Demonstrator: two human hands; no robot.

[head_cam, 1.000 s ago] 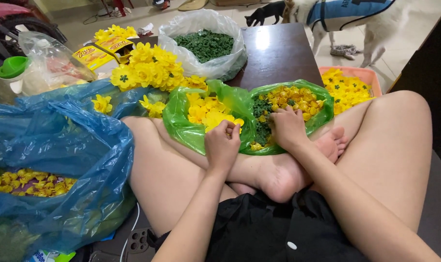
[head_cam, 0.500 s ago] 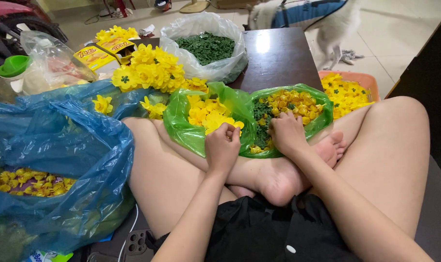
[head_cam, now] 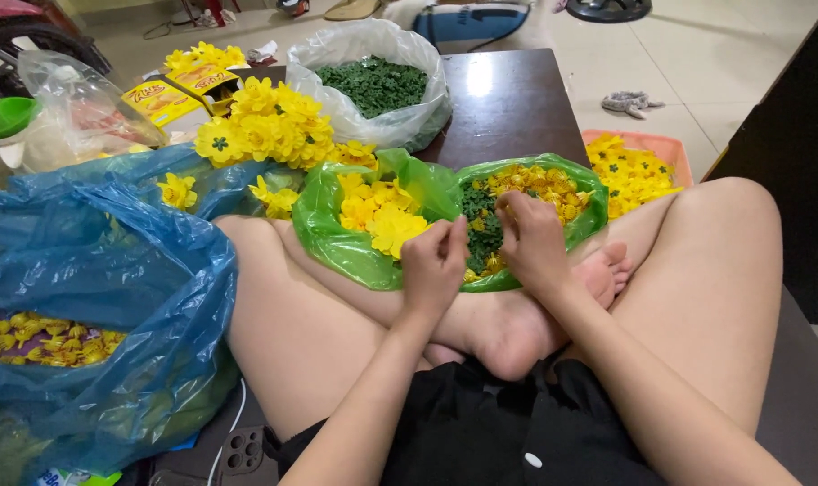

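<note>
Fingers of our left hand [head_cam: 434, 266] and right hand [head_cam: 530, 241] pinched closed above the crinkled green plastic bag [head_cam: 337, 238] of yellow flower pieces [head_cam: 382, 209]; what they gripped we couldn't tell.

Head camera looks steeply down, close over lap and green bags [head_cam: 355, 252]

Yellow printed cardboard box [head_cam: 170, 90], open, far left behind flowers; crumpled clear plastic package [head_cam: 71, 112] beside it.
</note>
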